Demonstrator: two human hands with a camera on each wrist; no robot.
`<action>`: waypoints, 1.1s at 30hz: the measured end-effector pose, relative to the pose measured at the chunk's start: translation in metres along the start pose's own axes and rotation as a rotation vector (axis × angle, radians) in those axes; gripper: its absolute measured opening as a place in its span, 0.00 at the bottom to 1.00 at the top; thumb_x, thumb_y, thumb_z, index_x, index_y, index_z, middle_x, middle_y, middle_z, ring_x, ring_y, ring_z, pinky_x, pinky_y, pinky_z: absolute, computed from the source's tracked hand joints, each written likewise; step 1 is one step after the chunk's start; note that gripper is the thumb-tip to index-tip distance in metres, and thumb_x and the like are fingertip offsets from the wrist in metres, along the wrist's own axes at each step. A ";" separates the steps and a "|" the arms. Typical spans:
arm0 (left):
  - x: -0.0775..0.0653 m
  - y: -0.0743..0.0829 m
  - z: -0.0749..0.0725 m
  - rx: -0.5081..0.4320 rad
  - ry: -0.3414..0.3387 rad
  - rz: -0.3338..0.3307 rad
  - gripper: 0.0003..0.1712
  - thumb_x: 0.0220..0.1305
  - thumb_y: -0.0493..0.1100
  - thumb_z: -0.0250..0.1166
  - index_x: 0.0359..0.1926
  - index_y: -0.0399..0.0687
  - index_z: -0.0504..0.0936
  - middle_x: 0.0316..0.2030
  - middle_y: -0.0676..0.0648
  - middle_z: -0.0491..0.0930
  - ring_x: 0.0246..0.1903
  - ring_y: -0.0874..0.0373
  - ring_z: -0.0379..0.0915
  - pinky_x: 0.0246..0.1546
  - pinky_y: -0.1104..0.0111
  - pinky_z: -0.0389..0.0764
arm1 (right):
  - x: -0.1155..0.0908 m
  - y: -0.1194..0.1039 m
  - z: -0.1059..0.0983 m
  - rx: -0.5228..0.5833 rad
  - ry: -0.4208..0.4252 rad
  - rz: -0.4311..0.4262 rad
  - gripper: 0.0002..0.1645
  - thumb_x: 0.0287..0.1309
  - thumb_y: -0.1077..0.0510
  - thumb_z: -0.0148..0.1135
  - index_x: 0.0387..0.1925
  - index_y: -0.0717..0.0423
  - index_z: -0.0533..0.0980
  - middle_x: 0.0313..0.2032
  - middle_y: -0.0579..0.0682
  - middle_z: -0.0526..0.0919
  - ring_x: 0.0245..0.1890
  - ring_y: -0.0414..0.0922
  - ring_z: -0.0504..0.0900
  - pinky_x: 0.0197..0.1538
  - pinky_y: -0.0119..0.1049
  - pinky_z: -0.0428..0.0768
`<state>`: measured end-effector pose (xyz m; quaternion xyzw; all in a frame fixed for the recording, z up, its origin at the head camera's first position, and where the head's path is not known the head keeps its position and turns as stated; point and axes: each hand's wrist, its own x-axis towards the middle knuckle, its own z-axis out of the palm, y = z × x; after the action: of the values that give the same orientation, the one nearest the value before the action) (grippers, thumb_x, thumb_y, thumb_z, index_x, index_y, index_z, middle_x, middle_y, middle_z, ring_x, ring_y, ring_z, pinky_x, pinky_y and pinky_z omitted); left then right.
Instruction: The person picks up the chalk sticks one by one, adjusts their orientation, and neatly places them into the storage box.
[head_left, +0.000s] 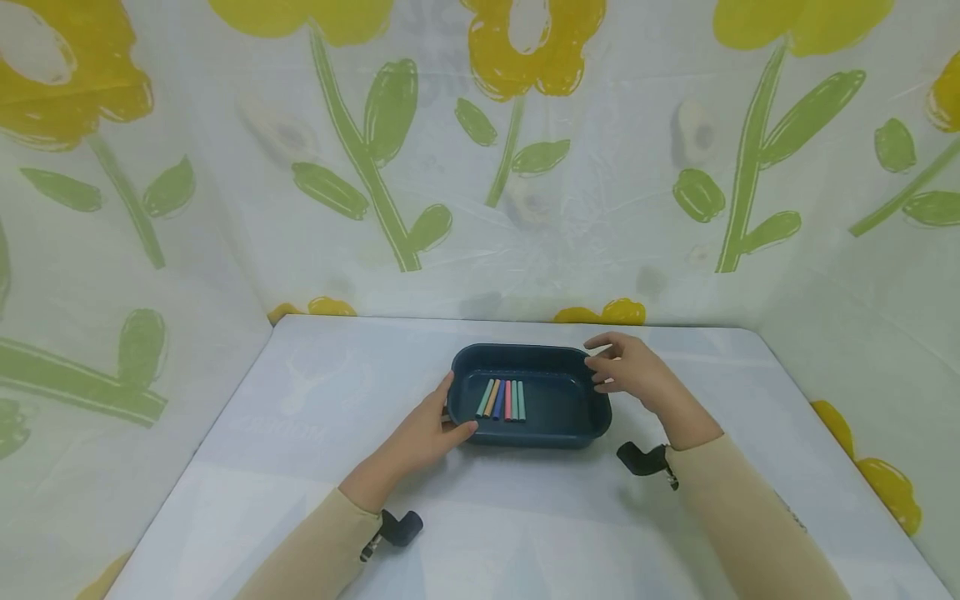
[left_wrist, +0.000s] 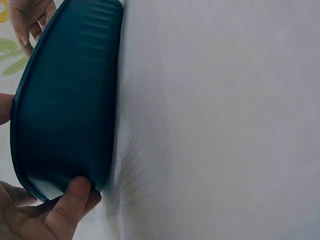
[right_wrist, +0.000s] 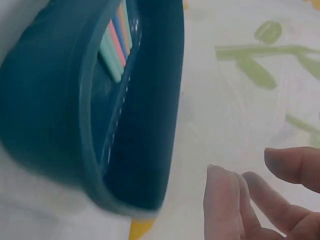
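A dark teal rectangular plastic basin (head_left: pixel 558 402) with rounded corners stands on the table. In its left half several chalk sticks (head_left: pixel 508 400) in green, orange, blue and pink lie side by side. My left hand (head_left: pixel 427 429) grips the basin's left end, thumb at the near left corner and fingers round the outside. In the left wrist view, fingers (left_wrist: pixel 75 200) press against the basin wall. My right hand (head_left: pixel 630 371) hovers at the far right corner with loosely bent fingers. The right wrist view shows those fingers (right_wrist: pixel 222 200) apart from the rim, holding nothing.
The white table (head_left: pixel 300 467) has its back edge close to a hanging sheet (head_left: pixel 600 225) printed with flowers, which also covers both sides. Each sleeved wrist wears a small black camera mount (head_left: pixel 401 528).
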<state>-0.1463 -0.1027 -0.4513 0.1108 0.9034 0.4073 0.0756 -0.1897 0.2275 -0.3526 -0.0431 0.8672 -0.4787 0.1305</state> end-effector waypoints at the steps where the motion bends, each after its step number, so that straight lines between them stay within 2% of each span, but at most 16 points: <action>1: 0.000 0.000 0.000 -0.002 -0.002 -0.004 0.56 0.66 0.59 0.66 0.80 0.44 0.42 0.77 0.37 0.52 0.69 0.43 0.63 0.70 0.50 0.63 | -0.001 0.001 -0.003 0.000 0.003 -0.004 0.29 0.71 0.60 0.57 0.68 0.67 0.65 0.55 0.68 0.73 0.51 0.63 0.81 0.49 0.45 0.85; 8: -0.001 0.001 -0.001 -0.014 -0.010 -0.018 0.57 0.66 0.60 0.67 0.80 0.45 0.42 0.77 0.37 0.52 0.69 0.43 0.63 0.70 0.50 0.64 | -0.003 0.015 -0.026 -0.055 0.030 -0.019 0.29 0.71 0.59 0.57 0.68 0.68 0.64 0.55 0.69 0.73 0.52 0.63 0.81 0.49 0.43 0.86; 17: 0.000 -0.001 -0.001 -0.035 -0.019 -0.018 0.57 0.65 0.60 0.67 0.80 0.47 0.42 0.77 0.38 0.52 0.69 0.43 0.64 0.69 0.50 0.65 | 0.006 0.040 -0.047 -0.183 0.060 0.032 0.29 0.72 0.57 0.56 0.68 0.67 0.64 0.56 0.70 0.74 0.52 0.62 0.81 0.51 0.45 0.85; 33: -0.002 0.000 -0.001 -0.034 -0.014 0.001 0.57 0.66 0.59 0.67 0.80 0.45 0.42 0.76 0.37 0.52 0.68 0.42 0.65 0.69 0.51 0.66 | 0.020 0.075 -0.066 -0.164 0.018 0.037 0.30 0.72 0.63 0.54 0.69 0.73 0.59 0.53 0.72 0.73 0.50 0.62 0.80 0.54 0.47 0.83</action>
<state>-0.1447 -0.1042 -0.4504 0.1129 0.8957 0.4219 0.0837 -0.2227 0.3177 -0.3860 -0.0332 0.9052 -0.4040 0.1274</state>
